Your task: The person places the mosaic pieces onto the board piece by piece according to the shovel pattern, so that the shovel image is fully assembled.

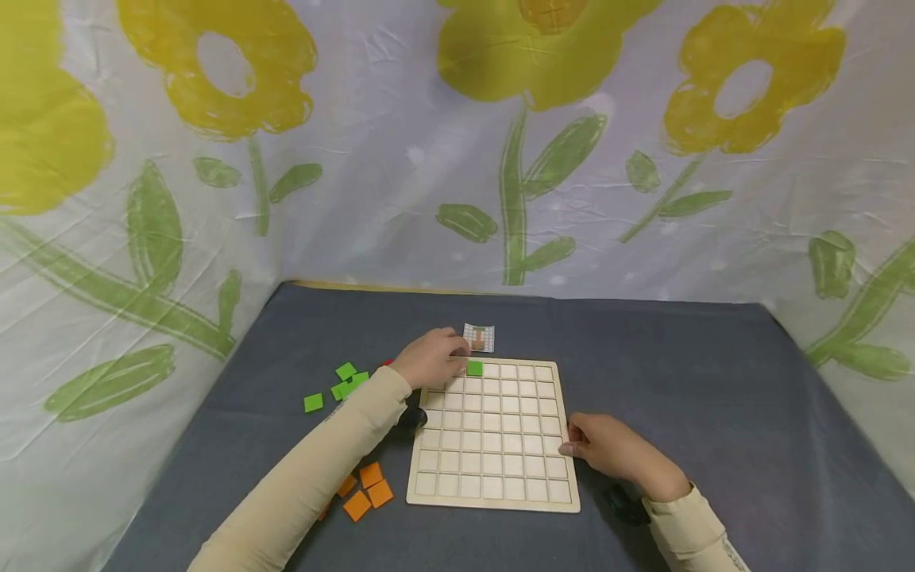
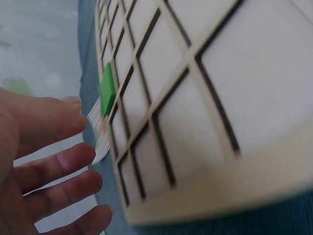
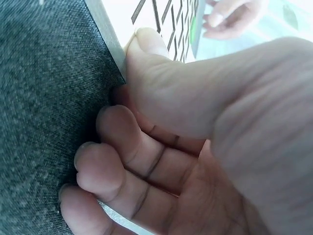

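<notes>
Left hand: the bare left hand [image 1: 436, 359] hovers over the far-left corner of the square pale-wood grid board [image 1: 493, 504]; its fingers are apart, gently bent and holding nothing.
Left fingers: in its wrist view, thumb side uppermost, fingertips just beside the board's edge.
Left arm: the cream sleeve [image 1: 307, 465] stretches diagonally forward from the near left, passing over some orange pieces.
Right hand: the bare right hand [image 1: 616, 451] pinches the board's right edge, thumb lying on top of the rim, other fingers curled beside and beneath it.
Right arm: bent in from the near right.
Board: flat on the dark grey cloth [image 1: 679, 373], between the hands.
Placed tile: one bright green square tile [image 1: 475, 369] sits in the far row, just right of the left hand.
Beyond the board: a small printed grid card [image 1: 479, 338].
Left of the board: loose green square tiles [image 1: 313, 403], farther off; orange square tiles [image 1: 380, 493], nearer.
</notes>
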A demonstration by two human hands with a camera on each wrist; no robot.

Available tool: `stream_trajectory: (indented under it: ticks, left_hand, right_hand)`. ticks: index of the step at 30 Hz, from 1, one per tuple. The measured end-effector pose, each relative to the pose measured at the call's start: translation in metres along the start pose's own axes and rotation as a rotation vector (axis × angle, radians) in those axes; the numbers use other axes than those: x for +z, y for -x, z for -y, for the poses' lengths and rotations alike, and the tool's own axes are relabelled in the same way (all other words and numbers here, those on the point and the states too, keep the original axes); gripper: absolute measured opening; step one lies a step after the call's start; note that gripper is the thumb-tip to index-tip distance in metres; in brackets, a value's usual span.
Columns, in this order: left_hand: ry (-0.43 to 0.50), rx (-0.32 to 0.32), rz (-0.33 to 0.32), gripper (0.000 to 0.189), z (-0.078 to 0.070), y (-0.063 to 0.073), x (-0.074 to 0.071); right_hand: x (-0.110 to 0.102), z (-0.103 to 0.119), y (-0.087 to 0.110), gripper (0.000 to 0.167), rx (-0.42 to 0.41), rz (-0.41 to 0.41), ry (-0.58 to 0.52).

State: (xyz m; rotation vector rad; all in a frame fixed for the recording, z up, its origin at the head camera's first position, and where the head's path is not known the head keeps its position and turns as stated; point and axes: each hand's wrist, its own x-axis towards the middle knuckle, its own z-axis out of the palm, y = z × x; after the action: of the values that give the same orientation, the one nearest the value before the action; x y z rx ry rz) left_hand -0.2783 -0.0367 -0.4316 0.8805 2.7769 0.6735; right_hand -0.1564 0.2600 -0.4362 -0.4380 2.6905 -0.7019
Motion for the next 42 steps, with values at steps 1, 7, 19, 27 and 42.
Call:
stream_trajectory:
  ticks: [1,7,19,27,42]
  left_hand:
    - [0.010,-0.008,-0.012,0.022,0.002,0.003,-0.002]
    - [0.028,-0.034,-0.065,0.022,0.014,0.027,-0.015]
    - [-0.013,-0.106,-0.099,0.031,0.051,0.070,-0.048]
    - [0.017,-0.168,-0.077,0.036,0.085,0.101,-0.057]
    - [0.021,-0.253,0.024,0.046,0.114,0.157,-0.062]
  right_hand:
    - [0.000,0.000,0.000,0.022,-0.005,0.000,0.001]
    - [-0.001,0.000,0.001,0.022,-0.022,0.012,-0.020]
    - [0.001,-0.004,0.002,0.023,-0.055,0.018,-0.020]
    - [0.001,-0.007,0.000,0.022,-0.065,0.051,-0.037]
    - [-0.001,-0.005,0.002,0.024,-0.059,0.067,-0.079]
